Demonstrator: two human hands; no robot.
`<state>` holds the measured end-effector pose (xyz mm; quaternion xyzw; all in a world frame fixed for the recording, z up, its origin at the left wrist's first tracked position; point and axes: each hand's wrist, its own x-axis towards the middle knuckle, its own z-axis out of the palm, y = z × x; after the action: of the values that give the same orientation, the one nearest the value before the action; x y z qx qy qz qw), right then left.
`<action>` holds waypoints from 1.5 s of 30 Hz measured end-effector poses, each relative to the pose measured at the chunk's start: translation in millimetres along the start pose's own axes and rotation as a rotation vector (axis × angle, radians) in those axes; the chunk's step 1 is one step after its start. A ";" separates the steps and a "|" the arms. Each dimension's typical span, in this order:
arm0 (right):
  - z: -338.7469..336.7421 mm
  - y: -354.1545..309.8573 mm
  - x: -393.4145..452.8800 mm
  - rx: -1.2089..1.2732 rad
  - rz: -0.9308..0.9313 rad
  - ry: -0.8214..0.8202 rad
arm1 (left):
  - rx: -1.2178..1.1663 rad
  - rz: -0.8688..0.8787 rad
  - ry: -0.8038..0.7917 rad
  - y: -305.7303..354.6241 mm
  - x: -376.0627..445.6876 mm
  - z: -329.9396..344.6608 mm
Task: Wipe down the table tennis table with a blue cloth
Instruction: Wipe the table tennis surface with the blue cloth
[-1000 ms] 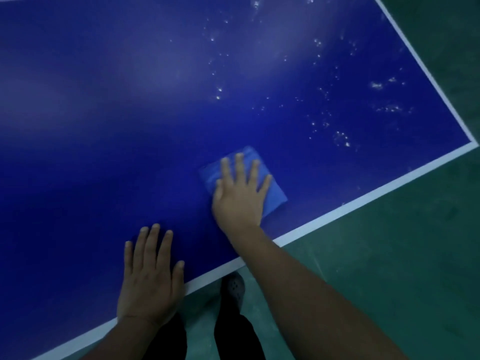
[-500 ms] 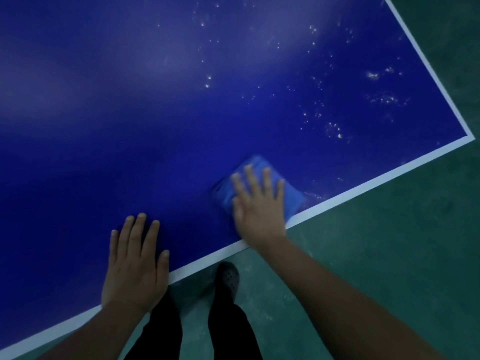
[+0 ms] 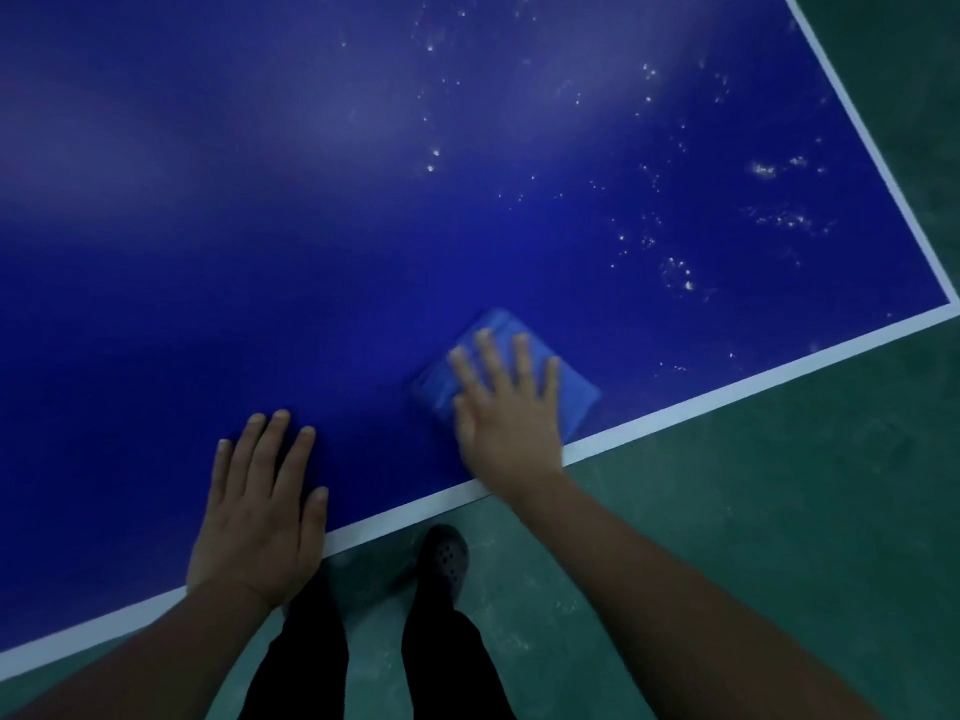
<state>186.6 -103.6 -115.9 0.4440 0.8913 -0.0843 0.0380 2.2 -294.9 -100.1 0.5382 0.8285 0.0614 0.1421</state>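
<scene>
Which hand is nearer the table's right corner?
Right. The right hand presses the blue cloth, partway toward the corner; the left hand rests flat farther left.

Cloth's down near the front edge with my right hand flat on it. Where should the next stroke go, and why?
Probably push the blue cloth forward and right under the right hand, toward the white specks. That patch looks unwiped, while the table near the left hand looks clean.

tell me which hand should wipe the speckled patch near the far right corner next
Right. The right hand already presses flat on the blue cloth, nearest the white specks; the left hand rests bare on the table.
</scene>
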 end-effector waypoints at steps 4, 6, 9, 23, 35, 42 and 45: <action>-4.8 63.2 -5.9 -0.017 0.051 -0.006 | 0.008 0.003 -0.004 -1.6 0.0 1.4; -15.4 117.9 -3.0 0.006 0.442 0.019 | 0.008 0.004 -0.003 -2.1 -0.5 2.7; -24.0 140.9 5.3 0.120 0.880 0.061 | 0.008 0.012 0.007 -2.9 0.0 2.8; -19.6 140.4 -19.5 0.125 0.923 0.065 | 0.015 0.016 0.028 -3.6 -2.5 5.2; -11.5 94.9 -31.0 0.063 0.494 0.027 | 0.004 0.017 0.045 -3.2 -2.3 5.7; -23.3 174.4 -45.6 0.023 0.788 0.071 | -0.011 0.003 0.033 -1.8 -3.4 4.3; -36.4 188.9 -69.4 0.258 1.035 0.328 | -0.010 0.007 0.030 -1.4 -3.0 3.8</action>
<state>379.5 -39.6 -92.2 0.8320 0.5337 -0.0929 -0.1195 3.2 -298.4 -103.5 0.5395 0.8283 0.0739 0.1322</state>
